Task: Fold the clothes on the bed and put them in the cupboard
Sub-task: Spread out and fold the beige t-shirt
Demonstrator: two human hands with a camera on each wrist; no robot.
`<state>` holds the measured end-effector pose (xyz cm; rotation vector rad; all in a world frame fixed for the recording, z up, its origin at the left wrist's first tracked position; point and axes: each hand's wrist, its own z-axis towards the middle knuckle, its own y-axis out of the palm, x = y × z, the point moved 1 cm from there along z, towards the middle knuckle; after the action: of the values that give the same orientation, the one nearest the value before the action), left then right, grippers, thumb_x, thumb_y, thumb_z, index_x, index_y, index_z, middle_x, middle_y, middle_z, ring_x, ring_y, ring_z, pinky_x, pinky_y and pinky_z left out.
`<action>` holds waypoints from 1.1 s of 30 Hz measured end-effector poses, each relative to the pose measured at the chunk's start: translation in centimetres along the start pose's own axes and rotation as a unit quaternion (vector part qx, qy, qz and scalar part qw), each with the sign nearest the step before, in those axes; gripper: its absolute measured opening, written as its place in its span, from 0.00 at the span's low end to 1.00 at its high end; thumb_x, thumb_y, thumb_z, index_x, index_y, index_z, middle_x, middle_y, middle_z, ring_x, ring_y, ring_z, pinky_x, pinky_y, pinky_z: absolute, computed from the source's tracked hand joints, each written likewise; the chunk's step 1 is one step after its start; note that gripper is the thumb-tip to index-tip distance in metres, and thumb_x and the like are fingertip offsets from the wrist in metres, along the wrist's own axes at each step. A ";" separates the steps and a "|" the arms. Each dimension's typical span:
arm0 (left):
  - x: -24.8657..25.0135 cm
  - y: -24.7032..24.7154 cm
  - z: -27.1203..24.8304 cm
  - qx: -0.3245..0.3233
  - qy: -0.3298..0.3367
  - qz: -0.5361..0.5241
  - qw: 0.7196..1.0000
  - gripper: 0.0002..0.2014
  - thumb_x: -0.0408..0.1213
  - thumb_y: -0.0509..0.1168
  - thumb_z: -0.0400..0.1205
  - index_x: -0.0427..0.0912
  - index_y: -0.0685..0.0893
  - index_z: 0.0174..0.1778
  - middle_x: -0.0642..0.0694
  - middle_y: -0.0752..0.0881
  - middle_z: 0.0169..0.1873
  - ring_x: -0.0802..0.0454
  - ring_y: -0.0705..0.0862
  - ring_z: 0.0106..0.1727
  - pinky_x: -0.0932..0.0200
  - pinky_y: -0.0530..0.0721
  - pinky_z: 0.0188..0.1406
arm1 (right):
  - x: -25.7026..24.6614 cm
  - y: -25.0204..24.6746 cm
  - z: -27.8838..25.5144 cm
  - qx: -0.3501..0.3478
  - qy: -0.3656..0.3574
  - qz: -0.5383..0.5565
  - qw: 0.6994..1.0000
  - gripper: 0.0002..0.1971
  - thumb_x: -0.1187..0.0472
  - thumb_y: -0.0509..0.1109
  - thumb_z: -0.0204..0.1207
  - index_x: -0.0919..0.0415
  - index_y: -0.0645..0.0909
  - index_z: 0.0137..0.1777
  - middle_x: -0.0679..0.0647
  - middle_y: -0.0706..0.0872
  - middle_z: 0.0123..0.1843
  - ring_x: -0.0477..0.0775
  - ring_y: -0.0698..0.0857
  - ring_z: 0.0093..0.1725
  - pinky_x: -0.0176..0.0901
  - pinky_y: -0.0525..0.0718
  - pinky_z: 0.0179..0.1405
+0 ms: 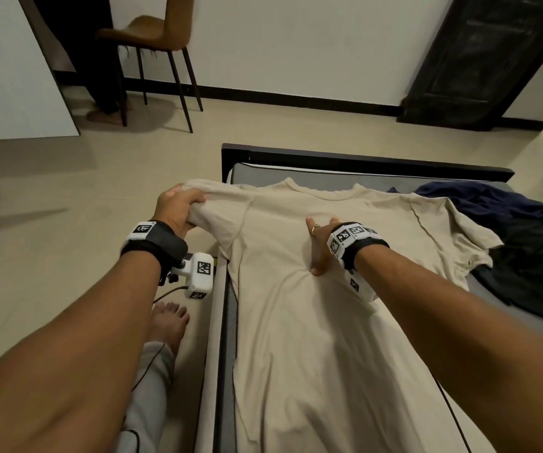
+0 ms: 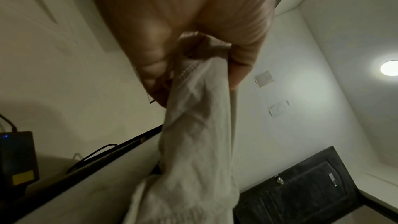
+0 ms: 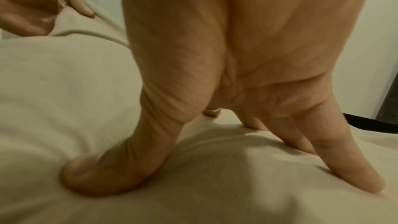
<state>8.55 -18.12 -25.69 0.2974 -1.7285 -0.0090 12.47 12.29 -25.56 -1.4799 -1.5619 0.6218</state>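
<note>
Nearest to the camera, the lower part of the beige T-shirt [image 1: 312, 322] lies flat on the bed [image 1: 227, 322], along its left edge, with the hem running out of the picture. A little farther, the right hand [image 1: 320, 248] presses on the middle of the shirt: thumb and straight fingers [image 3: 353, 164] are spread and push down into the cloth, holding nothing. At the left, the left hand [image 1: 178, 207] has its fingers curled around the left sleeve [image 1: 217, 207]. It grips the bunched cloth and holds it up beyond the edge of the mattress, above the floor. In the left wrist view the sleeve [image 2: 200, 117] hangs from the fist, its stitched hem visible. To the right, a pile of dark clothes [image 1: 525, 243] lies on the bed, touching the right sleeve of the shirt. Farther away a brown chair [image 1: 155, 31] stands near the wall, and a dark door [image 1: 479, 60] is at the far right. The cupboard I cannot identify here.

I judge that the sleeve is about to be folded inward. If the pressing hand slips, the whole shirt may drag to the left and wrinkle. If the sleeve is pulled too hard, the fold line may become crooked. The shirt lies close to the bed edge, so it may also slide off.
</note>
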 end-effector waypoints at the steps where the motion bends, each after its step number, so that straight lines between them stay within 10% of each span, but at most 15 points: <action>1: -0.4 -0.2 0.4 0.006 -0.001 0.058 0.998 0.09 0.33 0.71 0.65 0.42 0.83 0.40 0.43 0.82 0.40 0.45 0.79 0.45 0.51 0.81 0.42 | 0.0 0.0 -0.1 0.002 0.000 0.000 1.000 0.77 0.35 0.86 0.49 0.38 0.30 0.86 0.67 0.42 0.89 0.77 0.62 0.84 0.73 0.69 0.75; 3: -1.7 -1.3 0.5 0.011 -0.014 0.323 0.946 0.10 0.33 0.71 0.70 0.37 0.81 0.46 0.41 0.84 0.49 0.41 0.82 0.51 0.47 0.82 0.52 | 0.0 0.0 -0.2 0.008 -0.003 -0.002 1.000 0.76 0.34 0.86 0.49 0.39 0.31 0.86 0.67 0.46 0.89 0.77 0.64 0.82 0.73 0.71 0.73; 7: -5.0 -3.9 0.1 0.060 -0.052 0.666 0.742 0.18 0.37 0.66 0.79 0.36 0.75 0.64 0.34 0.71 0.67 0.29 0.73 0.67 0.34 0.75 0.65 | 0.0 0.0 -0.3 0.005 -0.003 0.000 1.000 0.76 0.33 0.86 0.48 0.38 0.32 0.86 0.67 0.46 0.89 0.78 0.65 0.82 0.74 0.72 0.72; 11: -5.4 -4.5 1.9 0.062 -0.072 0.585 0.806 0.25 0.47 0.68 0.82 0.35 0.76 0.71 0.32 0.71 0.73 0.27 0.75 0.69 0.36 0.76 0.69 | -0.1 -0.1 -0.4 0.005 -0.006 -0.002 1.000 0.76 0.34 0.85 0.48 0.39 0.32 0.86 0.68 0.48 0.89 0.78 0.66 0.81 0.73 0.73 0.72; 14: -4.3 -3.2 2.9 0.028 0.016 0.510 0.859 0.20 0.49 0.62 0.86 0.33 0.86 0.51 0.27 0.83 0.63 0.28 0.82 0.60 0.45 0.79 0.58 | -0.2 -0.3 -0.7 0.005 -0.006 -0.002 1.000 0.76 0.35 0.86 0.48 0.39 0.32 0.86 0.69 0.47 0.89 0.78 0.67 0.81 0.73 0.75 0.72; 19: -0.9 1.3 4.6 -0.020 0.124 0.483 0.867 0.18 0.47 0.57 0.89 0.35 0.84 0.51 0.33 0.86 0.57 0.31 0.83 0.57 0.48 0.76 0.52 | -0.3 0.1 -0.5 0.002 -0.001 0.008 1.000 0.74 0.39 0.87 0.52 0.39 0.32 0.86 0.70 0.40 0.88 0.79 0.68 0.80 0.73 0.74 0.73; 24: 0.1 6.1 7.2 -0.063 0.185 0.533 0.824 0.12 0.45 0.64 0.84 0.43 0.90 0.44 0.40 0.91 0.48 0.37 0.85 0.46 0.54 0.81 0.47 | -0.6 0.1 0.2 -0.009 0.009 0.011 1.000 0.75 0.40 0.87 0.52 0.39 0.30 0.85 0.71 0.36 0.87 0.80 0.67 0.80 0.75 0.73 0.74; 29: -1.2 10.5 9.0 -0.118 0.170 0.705 0.679 0.14 0.52 0.67 0.83 0.48 0.92 0.53 0.39 0.88 0.53 0.36 0.86 0.51 0.49 0.86 0.51 | -0.6 0.6 1.4 -0.027 0.014 0.032 0.999 0.77 0.39 0.86 0.46 0.33 0.27 0.82 0.68 0.31 0.87 0.86 0.62 0.80 0.83 0.68 0.72; 33: -0.2 11.6 11.1 -0.153 0.141 0.712 0.670 0.19 0.59 0.73 0.76 0.45 0.93 0.46 0.42 0.90 0.49 0.38 0.86 0.49 0.51 0.85 0.50 | -0.4 0.6 1.5 -0.029 0.002 0.043 0.999 0.76 0.40 0.87 0.48 0.34 0.29 0.83 0.69 0.33 0.87 0.89 0.62 0.79 0.85 0.69 0.71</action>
<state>-4.46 -8.68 -25.90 -1.2962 -1.2019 0.8384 11.47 12.37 -26.90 -1.5975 -1.5307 0.6278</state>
